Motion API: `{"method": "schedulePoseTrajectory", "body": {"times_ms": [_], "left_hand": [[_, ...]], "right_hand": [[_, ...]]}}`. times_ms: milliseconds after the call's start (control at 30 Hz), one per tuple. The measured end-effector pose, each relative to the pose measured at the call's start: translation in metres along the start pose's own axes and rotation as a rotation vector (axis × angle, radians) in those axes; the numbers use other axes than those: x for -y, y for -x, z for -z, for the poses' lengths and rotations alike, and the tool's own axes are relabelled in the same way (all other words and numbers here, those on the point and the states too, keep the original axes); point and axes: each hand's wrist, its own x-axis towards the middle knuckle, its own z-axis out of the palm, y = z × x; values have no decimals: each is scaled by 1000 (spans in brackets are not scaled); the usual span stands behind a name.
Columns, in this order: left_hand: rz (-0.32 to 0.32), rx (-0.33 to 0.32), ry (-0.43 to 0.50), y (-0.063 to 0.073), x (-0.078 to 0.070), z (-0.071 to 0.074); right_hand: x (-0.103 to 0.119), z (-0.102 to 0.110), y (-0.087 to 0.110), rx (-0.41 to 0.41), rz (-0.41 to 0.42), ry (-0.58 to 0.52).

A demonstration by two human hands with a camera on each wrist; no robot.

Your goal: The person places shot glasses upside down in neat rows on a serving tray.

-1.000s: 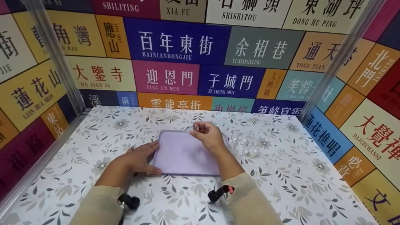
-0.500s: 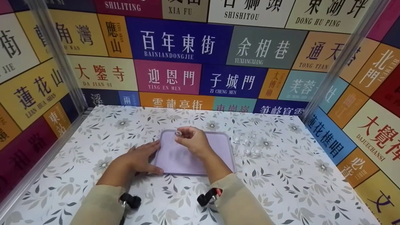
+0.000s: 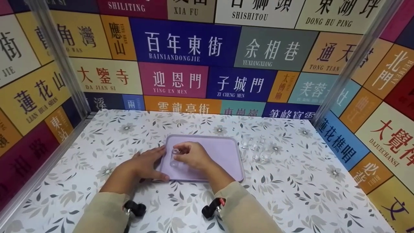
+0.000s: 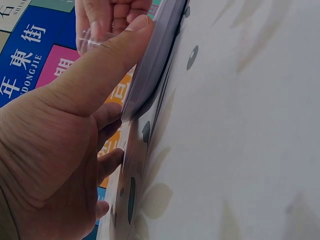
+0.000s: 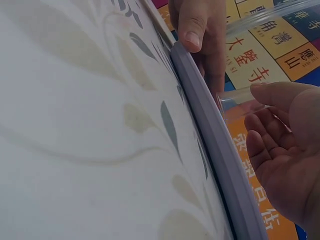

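- At the far left, a side wall (image 3: pixel 35 87) of coloured panels with Chinese lettering is standing beside the bench (image 3: pixel 310 181), which is wearing a white cover of grey leaves and flowers.
- Next, your left sleeve (image 3: pixel 102 213), pale beige, is reaching in from the lower edge, with a black device (image 3: pixel 137 208) sitting at the wrist.
- Beyond that cuff, your left hand (image 3: pixel 144 165) is lying with fingers extended against the left edge of the tray, its thumb resting along the rim at the near corner; it is not clamping anything.
- Just right of that hand, a clear glass (image 3: pixel 174 159) is standing upright over the left part of the tray; you cannot tell from these views whether its base is touching.
- Beside it, your right hand (image 3: pixel 193 157) is pinching the glass near its top between thumb and fingers, staying apart from your left hand.
- Under both, the lilac tray (image 3: pixel 223 155) is lying flat on the bench, its raised rim showing.
- Farther right, your right sleeve (image 3: pixel 249 207) is crossing the near side of the bench.
- Just past the tray's right edge, several more clear glasses (image 3: pixel 256 156) are standing close together on the bench.
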Motion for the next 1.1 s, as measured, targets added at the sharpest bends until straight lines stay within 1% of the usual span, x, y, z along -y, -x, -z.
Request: {"method": "schedulePoseTrajectory", "body": {"times_ms": [100,267,500,733,900,1100], "left_hand": [[-12,-1,5,1,-1,2],[-22,-2,0,2,0,1],[-5,1,-1,1,-1,1],[26,3,8,1,-2,0],[46,5,24,1,-4,-1],[21,2,15,1,-4,1]], "right_hand": [[-1,-2,1,19,-5,13],[-2,-4,4,41,-18,-10],[0,1,7,48,5,-13],[-2,22,14,7,8,33],[-8,39,19,-16,1,26],[-12,63,27,-61,-8,-6]]}}
